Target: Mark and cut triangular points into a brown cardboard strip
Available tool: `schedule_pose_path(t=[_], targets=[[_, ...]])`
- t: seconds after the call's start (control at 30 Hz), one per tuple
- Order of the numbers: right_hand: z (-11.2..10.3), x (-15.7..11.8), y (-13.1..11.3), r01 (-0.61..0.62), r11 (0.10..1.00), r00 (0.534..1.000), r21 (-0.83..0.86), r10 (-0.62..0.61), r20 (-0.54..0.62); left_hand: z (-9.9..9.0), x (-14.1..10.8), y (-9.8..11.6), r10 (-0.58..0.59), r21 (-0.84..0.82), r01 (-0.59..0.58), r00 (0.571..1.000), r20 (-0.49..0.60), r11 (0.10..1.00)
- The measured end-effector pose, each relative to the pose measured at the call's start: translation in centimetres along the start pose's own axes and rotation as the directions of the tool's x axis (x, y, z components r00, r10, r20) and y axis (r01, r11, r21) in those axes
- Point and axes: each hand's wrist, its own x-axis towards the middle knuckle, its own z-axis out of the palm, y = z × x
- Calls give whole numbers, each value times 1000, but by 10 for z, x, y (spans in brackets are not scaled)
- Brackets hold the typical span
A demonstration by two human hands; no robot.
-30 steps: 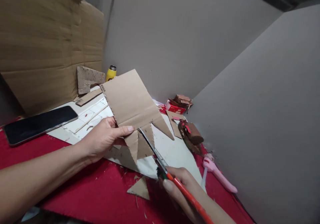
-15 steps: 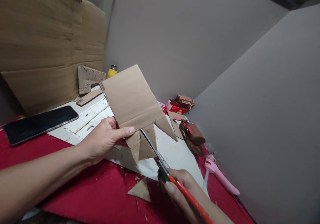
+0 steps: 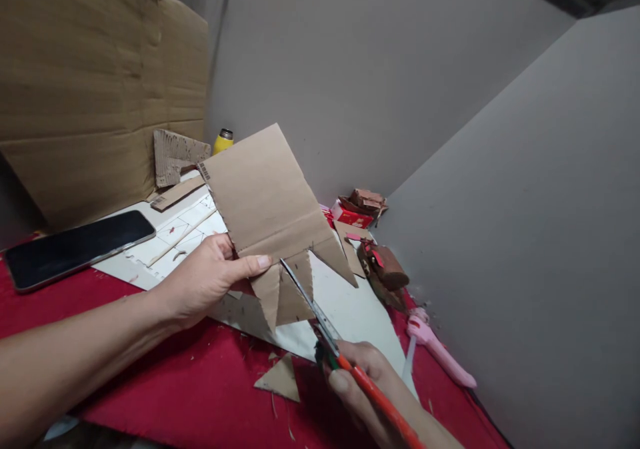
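My left hand pinches the lower left edge of a brown cardboard piece, thumb on top and fingers behind. Pointed triangular teeth run along the near edge of the cardboard, which is tilted above the table. In my right hand is a pair of scissors with orange-red on the handle. Its blades lie along one of the teeth, and the tip reaches a drawn line close to my left thumb. A loose cardboard triangle rests on the red cloth below.
A phone lies at left on a white board over red cloth. Paper with drawn lines sits behind my left hand. A pink glue gun and brown cardboard bits lie at right. A large cardboard sheet stands back left.
The cardboard has tilted very slightly, its right tooth a little lower and its top corner a little higher. Both hands and the scissors stay nearly where they were.
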Motion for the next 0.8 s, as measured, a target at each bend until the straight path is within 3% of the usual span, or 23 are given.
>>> schedule_pose_path(t=[0.6, 0.8], targets=[[-3, -17, 9, -50, 998, 998, 41, 49, 30, -1, -1, 4, 20, 75, -20, 1000, -1, 997], [3, -29, 2, -146, 984, 979, 107, 159, -124, -1, -1, 11, 26, 100, -29, 999, 25, 995]])
